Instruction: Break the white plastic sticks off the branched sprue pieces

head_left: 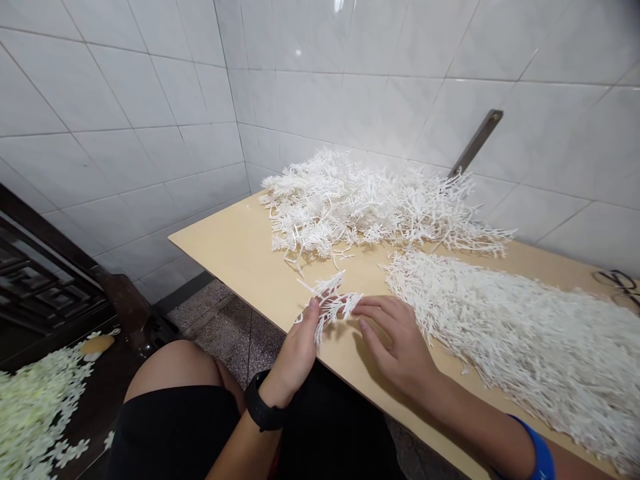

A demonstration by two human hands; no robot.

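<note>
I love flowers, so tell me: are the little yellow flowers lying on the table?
No, the yellow flowers lie on the floor at the left; the table holds white sprigs.

A table (240, 247) of light wood stands in a corner of the white tiled wall (125, 87). Behind it, a flat metal bar (476, 143) stands tilted against the wall. At the right end of the table lies a thin black thing (620, 283), too small to tell. Below is a speckled floor (225, 320). At the left stands dark wooden furniture (35, 280). In front of it, pale flowers (30, 407) lie in a heap, with a yellow lump (97, 344) just beside them.
</note>
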